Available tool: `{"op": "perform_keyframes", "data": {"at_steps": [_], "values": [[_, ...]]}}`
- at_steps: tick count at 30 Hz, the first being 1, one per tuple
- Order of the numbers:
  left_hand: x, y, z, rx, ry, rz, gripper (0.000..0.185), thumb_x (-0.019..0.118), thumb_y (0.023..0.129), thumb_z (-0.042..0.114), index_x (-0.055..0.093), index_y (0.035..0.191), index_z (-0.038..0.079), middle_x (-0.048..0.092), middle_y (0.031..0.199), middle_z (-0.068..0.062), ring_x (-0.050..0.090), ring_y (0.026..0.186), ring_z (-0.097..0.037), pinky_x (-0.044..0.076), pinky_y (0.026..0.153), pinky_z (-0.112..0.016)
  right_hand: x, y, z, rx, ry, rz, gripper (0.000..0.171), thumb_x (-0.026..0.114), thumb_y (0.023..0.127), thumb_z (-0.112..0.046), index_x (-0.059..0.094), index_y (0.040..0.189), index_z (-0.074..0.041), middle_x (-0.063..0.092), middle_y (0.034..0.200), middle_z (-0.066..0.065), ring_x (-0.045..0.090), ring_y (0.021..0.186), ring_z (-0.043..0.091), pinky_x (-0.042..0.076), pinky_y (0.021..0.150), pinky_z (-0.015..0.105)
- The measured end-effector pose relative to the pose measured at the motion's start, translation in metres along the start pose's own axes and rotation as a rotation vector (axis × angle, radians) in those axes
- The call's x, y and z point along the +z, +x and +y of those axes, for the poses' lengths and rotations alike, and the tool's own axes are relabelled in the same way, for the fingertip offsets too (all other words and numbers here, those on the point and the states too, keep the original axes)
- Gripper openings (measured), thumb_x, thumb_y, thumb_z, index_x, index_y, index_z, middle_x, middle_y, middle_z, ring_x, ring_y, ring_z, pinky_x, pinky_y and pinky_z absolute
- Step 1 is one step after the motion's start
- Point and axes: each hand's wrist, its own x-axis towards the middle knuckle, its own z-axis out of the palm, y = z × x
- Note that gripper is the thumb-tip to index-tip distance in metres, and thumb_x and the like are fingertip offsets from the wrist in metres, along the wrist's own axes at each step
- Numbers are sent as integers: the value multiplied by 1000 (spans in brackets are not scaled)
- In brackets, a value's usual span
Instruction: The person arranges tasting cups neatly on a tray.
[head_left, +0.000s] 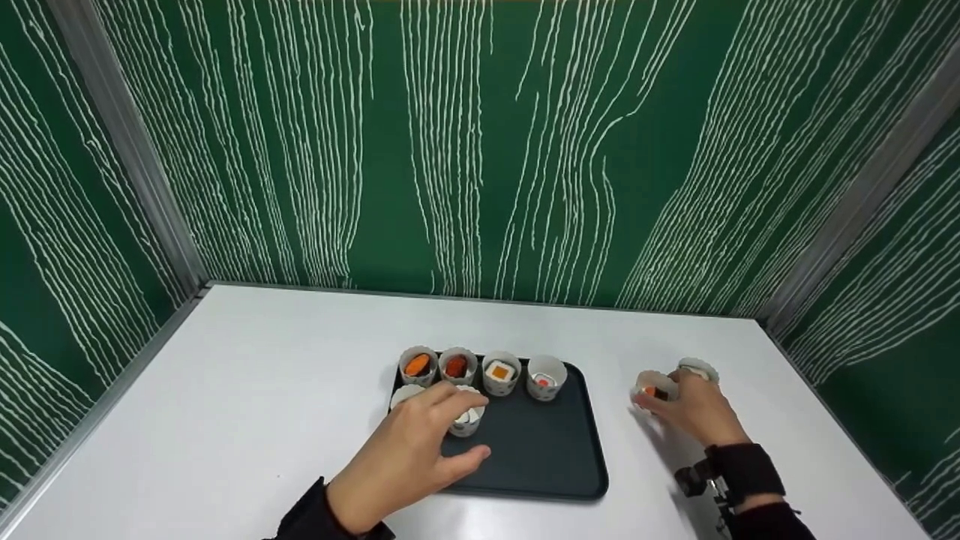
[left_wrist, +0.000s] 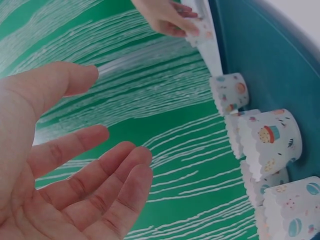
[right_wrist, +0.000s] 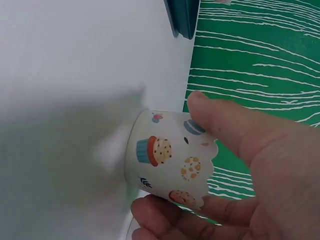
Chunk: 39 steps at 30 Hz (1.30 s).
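A dark tray (head_left: 540, 450) lies mid-table with paper cups on it. The back row has cups with orange pieces (head_left: 418, 365) (head_left: 457, 365), a square-topped roll (head_left: 501, 373) and a white roll (head_left: 546, 377). My left hand (head_left: 454, 429) hovers over the front-row cups (head_left: 466, 423), its fingers (left_wrist: 100, 175) spread and holding nothing. Right of the tray, my right hand (head_left: 651, 401) grips a patterned cupcake cup (right_wrist: 170, 167) standing on the table, thumb (right_wrist: 225, 125) on one side and fingers on the other. That cup (head_left: 655, 388) holds an orange and dark piece.
Another filled cup (head_left: 697, 369) stands just behind my right hand. The white table (head_left: 262, 390) is walled on three sides by green panels (head_left: 480, 150). The tray's near right part is bare.
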Motion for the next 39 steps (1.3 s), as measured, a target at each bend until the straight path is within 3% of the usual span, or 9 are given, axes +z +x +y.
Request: {"op": "perform_keyframes", "data": {"at_steps": [10,20,27,33,39], "values": [[0,1,-1,-10,6,1,44,82,97,28,70,135,12,71,120,-3,70,107,-19,60,92,-38,4,-1,3,-30,19,40,77,77,96,-51,53,134,12,68,98,17,60,89,28,47,76,38],[1,0,-3,8,28,32,45,83,96,27,69,136,12,71,117,-2,71,105,-18,60,89,-36,2,-13,-2,-42,46,41,78,73,98,-56,51,139,7,67,94,15,58,87,26,41,75,37],[1,0,-4,1,24,24,49,82,97,29,66,140,12,71,119,-3,71,106,-17,60,89,-36,0,-22,-11,-81,57,88,79,75,96,-57,55,138,8,74,108,24,67,92,27,48,74,36],[-1,-3,-6,-21,32,38,52,84,95,28,65,141,13,72,119,-3,71,106,-19,60,91,-41,-3,-28,-24,-140,90,115,75,77,96,-54,59,139,5,75,108,20,67,86,21,49,70,33],[-1,2,-5,-27,34,33,55,85,95,29,64,143,12,71,121,-4,71,109,-21,60,93,-44,-10,-38,-35,-176,130,136,69,79,95,-53,61,137,0,72,116,19,71,92,21,53,70,30]]}}
